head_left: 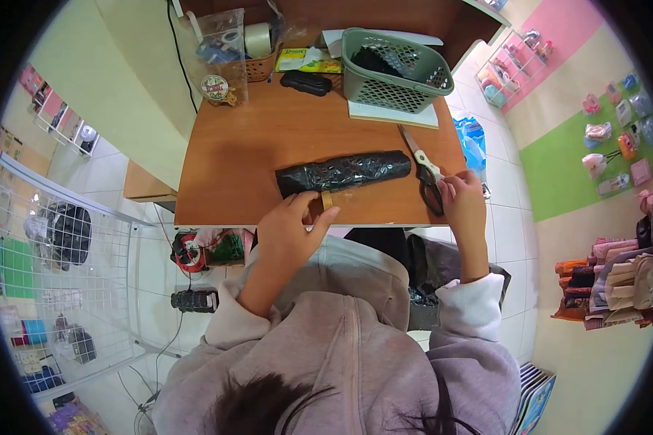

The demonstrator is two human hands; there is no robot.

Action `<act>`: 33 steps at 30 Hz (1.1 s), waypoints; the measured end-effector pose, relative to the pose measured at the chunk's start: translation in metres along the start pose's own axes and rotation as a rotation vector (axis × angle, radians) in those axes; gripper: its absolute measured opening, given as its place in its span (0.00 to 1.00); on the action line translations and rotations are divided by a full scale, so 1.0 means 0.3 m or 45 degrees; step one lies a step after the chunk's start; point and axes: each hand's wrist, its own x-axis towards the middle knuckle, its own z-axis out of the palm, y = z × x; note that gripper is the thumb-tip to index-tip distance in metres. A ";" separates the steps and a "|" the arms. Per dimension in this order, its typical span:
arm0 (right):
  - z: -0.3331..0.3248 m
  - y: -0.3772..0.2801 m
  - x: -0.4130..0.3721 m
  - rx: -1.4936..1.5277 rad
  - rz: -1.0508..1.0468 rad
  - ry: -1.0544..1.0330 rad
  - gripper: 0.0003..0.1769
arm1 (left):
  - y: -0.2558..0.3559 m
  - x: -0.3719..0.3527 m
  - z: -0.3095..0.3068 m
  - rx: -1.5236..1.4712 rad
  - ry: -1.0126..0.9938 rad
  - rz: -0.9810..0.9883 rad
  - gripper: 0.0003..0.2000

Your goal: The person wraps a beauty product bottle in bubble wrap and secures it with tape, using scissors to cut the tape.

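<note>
A long bundle in shiny black plastic (345, 172) lies across the wooden desk (239, 138). At its lower left edge, my left hand (292, 225) holds a small roll of yellowish tape (327, 200) between thumb and fingers. Scissors with white and black handles (427, 170) rest to the right of the bundle, blades pointing away from me. My right hand (463, 196) is beside their handles, its fingers bent together; whether it grips the scissors or something small cannot be made out.
A green basket (395, 94) stands at the back right on white sheets. Behind the bundle lies a black case (306, 83). A brown basket (260, 69) and a clear plastic bag (220, 61) are at the back left. A wire rack (72, 283) stands left.
</note>
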 end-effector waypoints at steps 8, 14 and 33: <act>-0.059 0.031 0.025 0.132 0.124 -0.419 0.17 | -0.038 0.098 0.011 0.021 0.082 0.135 0.18; -0.156 0.029 0.032 0.095 0.318 -0.626 0.16 | -0.072 0.125 -0.030 -0.289 -0.232 -0.089 0.17; -0.117 -0.143 -0.109 0.998 0.166 -1.258 0.24 | -0.094 0.130 -0.063 -0.573 -0.466 -0.254 0.14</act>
